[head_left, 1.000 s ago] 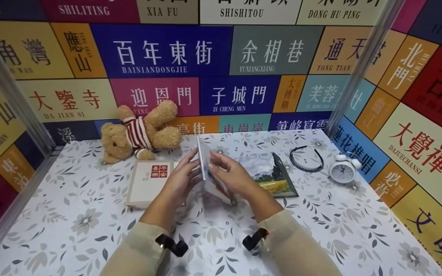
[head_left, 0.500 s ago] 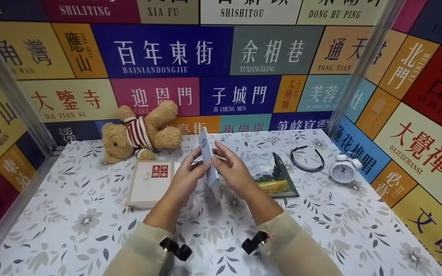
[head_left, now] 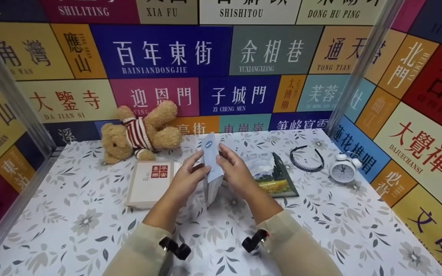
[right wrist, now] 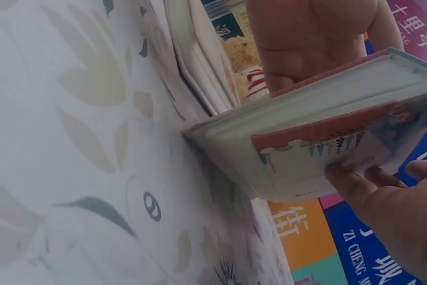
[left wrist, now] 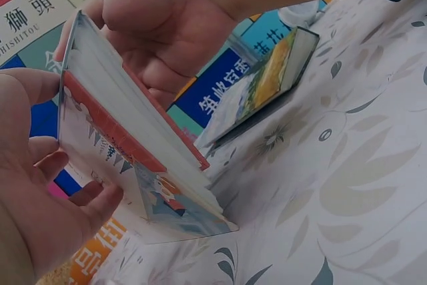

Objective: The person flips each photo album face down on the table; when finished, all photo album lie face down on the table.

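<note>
A book [head_left: 214,163] with a pale blue spine stands on edge between my hands, pages toward the table. My left hand [head_left: 184,178] holds its left side, thumb at the spine. From the right, my right hand [head_left: 237,172] holds the other cover with thumb and fingertips. In the left wrist view, the book [left wrist: 127,151] shows white page edges, a red band and a cartoon picture. Its lower end appears to touch the table in the right wrist view, where the right hand's fingers [right wrist: 360,188] rest on the cover.
A beige book [head_left: 150,188] lies left of my hands, and a landscape-painting book [head_left: 276,180] lies right. Behind are a teddy bear [head_left: 136,134], a black headband [head_left: 306,159] and a white alarm clock [head_left: 343,169]. Printed walls [head_left: 159,50] enclose the floral table [head_left: 90,230].
The book has turned from showing a colourful cover to showing its pale blue spine upward. Both hands have shifted slightly with it. The other objects have stayed still.
</note>
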